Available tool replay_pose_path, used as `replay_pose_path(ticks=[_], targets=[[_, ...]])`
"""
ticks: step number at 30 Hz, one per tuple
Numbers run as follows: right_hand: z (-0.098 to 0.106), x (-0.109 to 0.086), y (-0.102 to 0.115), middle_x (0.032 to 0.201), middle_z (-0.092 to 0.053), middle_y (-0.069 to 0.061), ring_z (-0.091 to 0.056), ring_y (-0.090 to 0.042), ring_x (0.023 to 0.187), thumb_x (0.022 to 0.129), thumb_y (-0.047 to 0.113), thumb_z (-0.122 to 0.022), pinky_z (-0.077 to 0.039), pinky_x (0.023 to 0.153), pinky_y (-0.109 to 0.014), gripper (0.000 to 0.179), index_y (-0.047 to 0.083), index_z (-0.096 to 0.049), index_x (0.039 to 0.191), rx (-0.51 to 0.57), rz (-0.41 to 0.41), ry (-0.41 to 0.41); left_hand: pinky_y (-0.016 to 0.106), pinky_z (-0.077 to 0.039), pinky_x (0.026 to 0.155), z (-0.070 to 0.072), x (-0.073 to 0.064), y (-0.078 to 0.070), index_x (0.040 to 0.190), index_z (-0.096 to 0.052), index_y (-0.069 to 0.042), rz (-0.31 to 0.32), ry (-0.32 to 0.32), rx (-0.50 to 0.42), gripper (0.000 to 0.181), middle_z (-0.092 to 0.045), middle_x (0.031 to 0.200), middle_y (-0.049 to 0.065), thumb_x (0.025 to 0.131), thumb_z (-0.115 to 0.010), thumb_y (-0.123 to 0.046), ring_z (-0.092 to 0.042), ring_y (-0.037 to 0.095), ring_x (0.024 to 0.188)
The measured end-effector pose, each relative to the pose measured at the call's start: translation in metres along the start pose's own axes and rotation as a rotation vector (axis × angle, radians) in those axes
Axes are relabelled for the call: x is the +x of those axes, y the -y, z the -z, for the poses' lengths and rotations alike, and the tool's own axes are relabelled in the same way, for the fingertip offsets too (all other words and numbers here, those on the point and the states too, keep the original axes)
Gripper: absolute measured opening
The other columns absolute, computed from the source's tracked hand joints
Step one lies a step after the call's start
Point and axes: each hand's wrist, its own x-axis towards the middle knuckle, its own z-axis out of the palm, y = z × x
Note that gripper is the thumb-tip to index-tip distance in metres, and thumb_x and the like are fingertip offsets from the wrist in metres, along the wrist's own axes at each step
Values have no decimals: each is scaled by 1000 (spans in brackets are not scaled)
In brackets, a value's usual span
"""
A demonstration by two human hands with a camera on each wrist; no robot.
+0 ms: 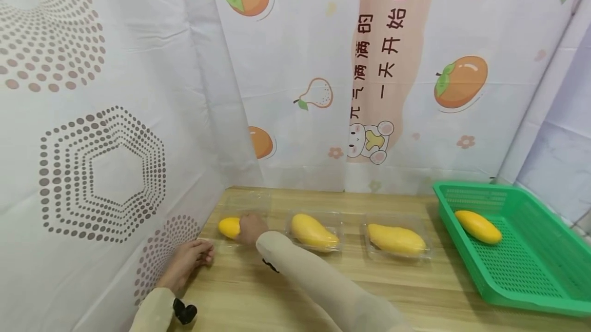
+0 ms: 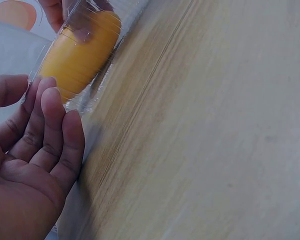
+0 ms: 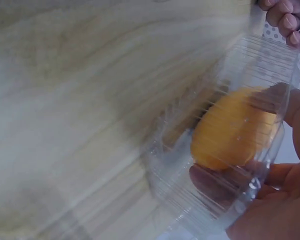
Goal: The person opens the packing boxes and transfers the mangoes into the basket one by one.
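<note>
A yellow mango [image 1: 229, 227] lies in the leftmost clear plastic container [image 3: 260, 55], whose raised lid [image 1: 249, 199] stands behind it. My right hand [image 1: 253, 229] reaches in from the right and grips this mango; its fingers [image 3: 215, 182] show through the ribbed plastic around the fruit. At the table's left edge, my left hand [image 1: 186, 260] has thumb and bent fingertips pinching the container's near corner, as the left wrist view [image 2: 35, 150] of the hand shows. Part of the mango is hidden behind the right hand.
Two more clear containers, each with a mango, stand to the right: a middle mango [image 1: 314, 232] and a right mango [image 1: 397, 239]. A green basket [image 1: 489, 291] at the far right holds another mango [image 1: 478, 227]. Printed curtains [image 1: 295, 65] rise behind and left of the wooden table [image 1: 240, 291].
</note>
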Motion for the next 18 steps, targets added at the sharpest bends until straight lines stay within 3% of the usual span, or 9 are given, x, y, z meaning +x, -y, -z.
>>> replay_pose_path(ticks=[9,18], targets=[[-2,2,-5,86,-61,4,-54,-10,81,87,40,-84,-49,75,-24,36,12,-68,101,60,0,8,34,-58,71,-4,-1,0,110,-66,11,1,9,0,26,-68,90,13,103,-60,-13,-64,21,77],[-1,1,-7,88,-63,3,-55,-10,80,81,38,-89,-50,74,-21,36,12,-68,94,5,55,-43,33,-57,70,-3,-1,-1,112,-65,13,-3,11,-2,28,-68,90,12,104,-60,-14,-63,21,77]])
